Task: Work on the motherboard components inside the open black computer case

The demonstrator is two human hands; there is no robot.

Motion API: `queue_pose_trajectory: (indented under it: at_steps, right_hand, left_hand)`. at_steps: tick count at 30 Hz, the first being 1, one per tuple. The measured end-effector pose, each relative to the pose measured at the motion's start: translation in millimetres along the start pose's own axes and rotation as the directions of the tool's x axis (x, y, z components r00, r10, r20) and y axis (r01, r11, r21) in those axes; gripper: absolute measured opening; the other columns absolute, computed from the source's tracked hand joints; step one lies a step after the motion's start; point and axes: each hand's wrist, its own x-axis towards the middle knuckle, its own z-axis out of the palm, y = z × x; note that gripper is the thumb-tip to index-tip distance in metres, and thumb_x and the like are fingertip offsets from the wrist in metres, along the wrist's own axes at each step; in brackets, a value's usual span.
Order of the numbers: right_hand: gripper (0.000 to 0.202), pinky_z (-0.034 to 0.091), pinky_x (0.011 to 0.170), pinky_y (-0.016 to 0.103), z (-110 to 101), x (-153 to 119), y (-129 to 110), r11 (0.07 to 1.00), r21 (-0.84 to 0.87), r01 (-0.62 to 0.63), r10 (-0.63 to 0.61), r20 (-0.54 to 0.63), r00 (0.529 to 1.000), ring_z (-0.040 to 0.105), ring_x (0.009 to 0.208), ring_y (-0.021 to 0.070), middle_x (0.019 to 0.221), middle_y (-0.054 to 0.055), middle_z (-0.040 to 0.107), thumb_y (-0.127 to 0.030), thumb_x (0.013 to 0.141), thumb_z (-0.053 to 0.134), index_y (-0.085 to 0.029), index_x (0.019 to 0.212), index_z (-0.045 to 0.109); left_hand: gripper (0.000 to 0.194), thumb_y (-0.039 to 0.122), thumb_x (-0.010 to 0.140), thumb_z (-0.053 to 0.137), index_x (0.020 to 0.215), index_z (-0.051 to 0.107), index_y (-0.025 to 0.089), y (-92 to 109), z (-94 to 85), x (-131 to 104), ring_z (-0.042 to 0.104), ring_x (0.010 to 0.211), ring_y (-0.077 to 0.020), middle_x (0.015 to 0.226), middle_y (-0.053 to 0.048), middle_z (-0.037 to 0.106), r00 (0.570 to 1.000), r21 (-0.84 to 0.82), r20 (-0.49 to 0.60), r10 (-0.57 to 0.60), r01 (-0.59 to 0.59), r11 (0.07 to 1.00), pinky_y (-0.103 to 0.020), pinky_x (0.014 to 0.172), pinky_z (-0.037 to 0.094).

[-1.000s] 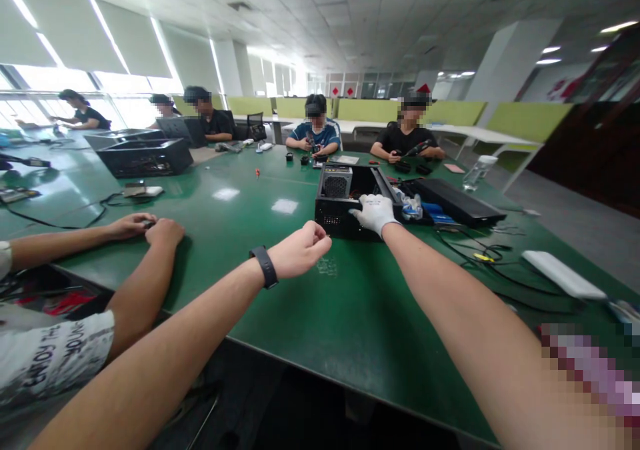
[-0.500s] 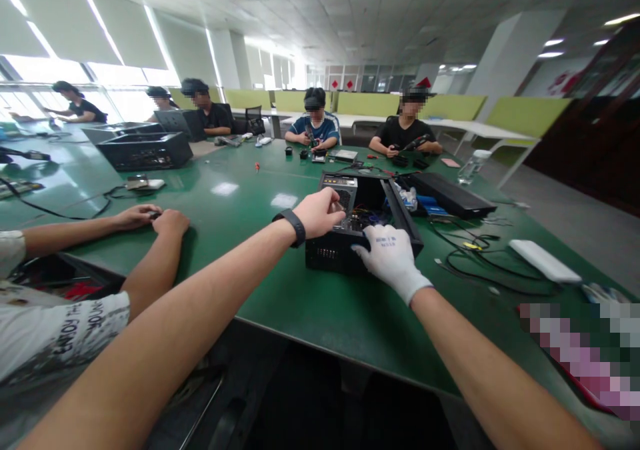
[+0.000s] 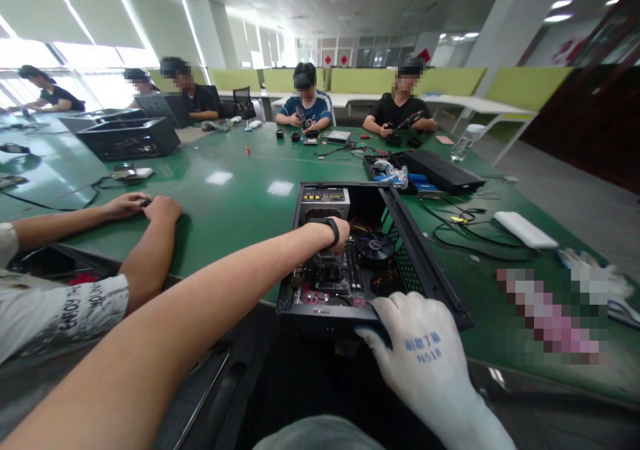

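Observation:
An open black computer case (image 3: 440, 270) lies at the near edge of the green table, its inside facing up. A power supply (image 3: 325, 202), a round black fan (image 3: 375, 246) and a motherboard (image 3: 325, 280) show in it. My right hand (image 3: 420, 343), in a white glove, is closed over the near wall of the case, thumb outside. My bare left hand (image 3: 341, 234), with a black band at the wrist, reaches into the case beside the power supply; its fingers are hidden behind the back of the hand.
To the left, a person's hands (image 3: 150, 209) hold something small. A black case (image 3: 133, 138) stands far left. Cables (image 3: 450, 237), a white box (image 3: 525, 230) and gloves (image 3: 595, 270) lie right. Several people sit across the table (image 3: 240, 197).
The case has come nearer to me, to the table's near edge, with my right hand on its wall. My left hand has moved down and its fingers have gone out of sight.

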Motion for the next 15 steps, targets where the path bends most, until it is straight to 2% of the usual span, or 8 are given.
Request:
queue_pose_trajectory:
  at_steps: [4,11,15]
  right_hand:
    - [0.018,0.02,0.067,0.034,-2,-11,-1,1.0,0.02,0.008,-0.007,-0.033,0.999,0.048,0.074,0.0213,0.076,0.002,0.058,-0.038,0.077,0.071,-0.024,0.086,0.063]
    - [0.02,0.02,0.067,0.035,-2,-11,-3,0.999,0.039,-0.002,0.004,-0.038,0.999,0.048,0.075,0.0231,0.077,0.003,0.058,-0.041,0.076,0.07,-0.025,0.086,0.063]
    - [0.02,0.019,0.066,0.035,-2,-10,-4,0.999,0.04,0.002,0.0,-0.045,0.999,0.046,0.074,0.0227,0.076,0.003,0.057,-0.041,0.076,0.07,-0.025,0.084,0.062]
  left_hand:
    - [0.043,0.02,0.058,0.082,0.1,0.077,0.01,6,12.5,9,0.068,0.098,-0.0311,0.103,-0.018,0.074,0.998,-0.028,0.063,-0.027,0.029,0.999,-0.032,0.089,0.052]
    - [0.044,0.016,0.042,0.086,0.085,0.078,0.013,-9,35.6,35,0.068,0.091,-0.0321,0.085,-0.013,0.075,0.992,-0.106,0.056,-0.116,0.121,0.987,-0.037,0.085,0.054]
    - [0.05,0.016,0.037,0.087,0.086,0.078,0.015,-14,41.4,54,0.067,0.093,-0.032,0.082,-0.011,0.075,0.984,-0.105,0.077,-0.162,0.169,0.98,-0.036,0.087,0.053]
